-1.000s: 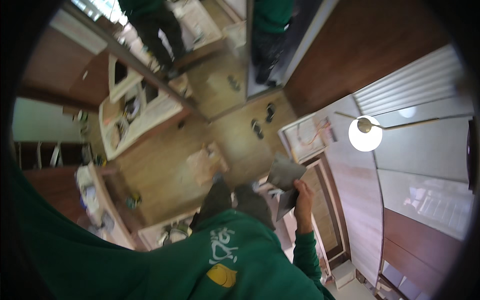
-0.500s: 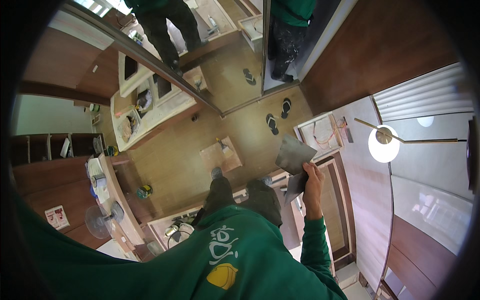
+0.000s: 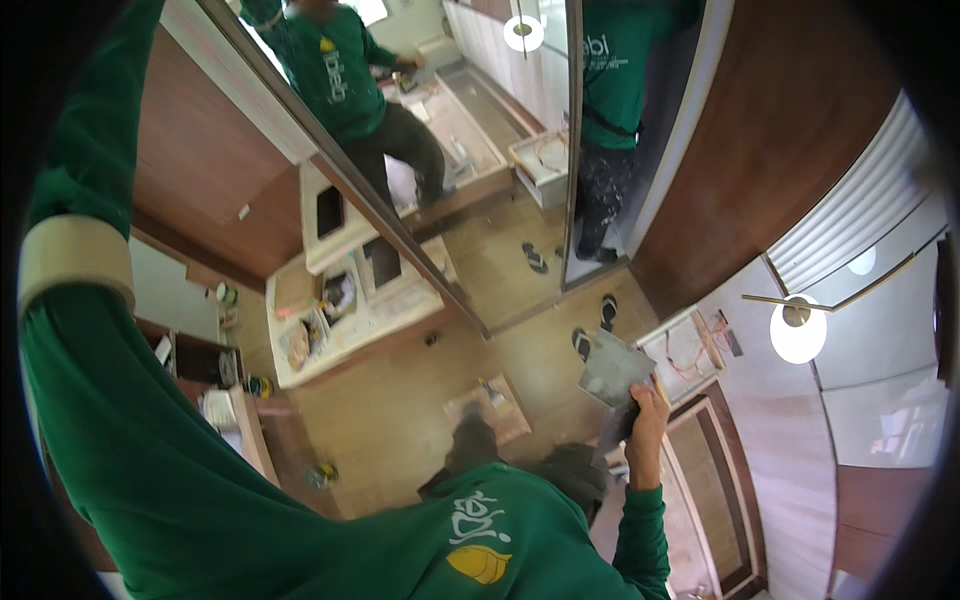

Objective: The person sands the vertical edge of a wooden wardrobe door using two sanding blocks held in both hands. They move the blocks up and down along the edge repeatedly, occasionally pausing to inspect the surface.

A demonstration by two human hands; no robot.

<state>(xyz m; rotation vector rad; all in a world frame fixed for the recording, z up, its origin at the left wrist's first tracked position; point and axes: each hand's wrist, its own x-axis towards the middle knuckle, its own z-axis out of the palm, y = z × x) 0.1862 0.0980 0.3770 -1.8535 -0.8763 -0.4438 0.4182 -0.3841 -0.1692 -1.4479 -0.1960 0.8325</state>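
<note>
My right hand (image 3: 650, 418) is closed around two flat grey metal scraper blades. The paler, squarish scraper blade (image 3: 612, 370) sticks out beyond the fingers. A darker scraper blade (image 3: 616, 425) hangs below it at an angle, partly behind the hand. My left arm (image 3: 110, 370) reaches up along the left rim, and a wide roll of cream tape (image 3: 75, 258) circles its sleeve. The left hand itself lies outside the picture, above the upper edge.
Mirrored panels (image 3: 430, 240) stand ahead and reflect a person in green. Black flip-flops (image 3: 608, 312) lie on the floor by a tray with wires (image 3: 685, 350). A globe lamp (image 3: 798, 335) juts out at right. Below me is a low board (image 3: 512, 422) with a brush.
My left arm has come up into view at the left, with the tape roll on it. The view has shifted and tilted upward. My right hand keeps hold of the scraper blades.
</note>
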